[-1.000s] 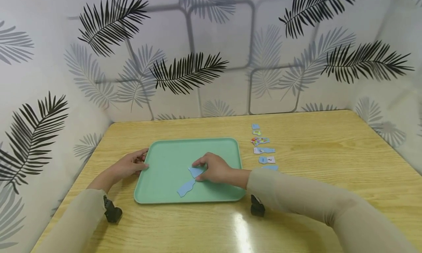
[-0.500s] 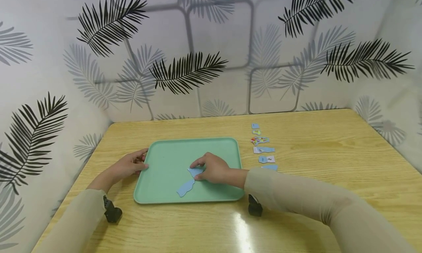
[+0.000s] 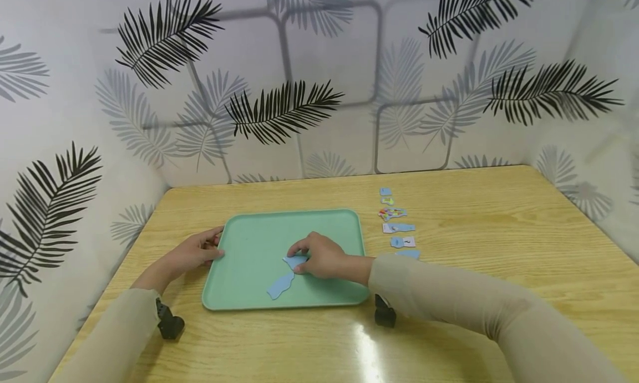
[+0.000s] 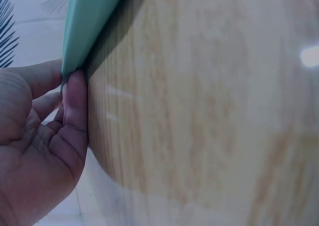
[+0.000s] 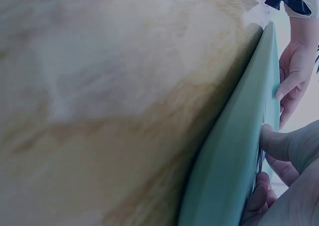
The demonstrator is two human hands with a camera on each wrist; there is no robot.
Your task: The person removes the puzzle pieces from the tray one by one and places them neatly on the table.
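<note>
A pale green tray (image 3: 252, 236) lies on the wooden table. My left hand (image 3: 192, 255) holds its left rim; in the left wrist view the fingers of that hand (image 4: 37, 141) pinch the tray edge (image 4: 92, 26). Over the middle of the tray, my right hand (image 3: 321, 255) pinches a light-blue puzzle piece (image 3: 293, 261) between thumb and fingers, hiding its right part. Just below and to the left, a second blue puzzle piece (image 3: 280, 286) lies flat, its upper end close to the held piece. From the right wrist, the right hand (image 5: 294, 151) shows past the tray wall (image 5: 229, 151).
Right of the tray, a column of small puzzle pieces runs down the table: a blue one (image 3: 385, 191), a green-patterned one (image 3: 388, 201), a multicoloured one (image 3: 392, 213) and several blue-and-white ones (image 3: 399, 228). A leaf-patterned wall covering (image 3: 329, 133) stands behind the table.
</note>
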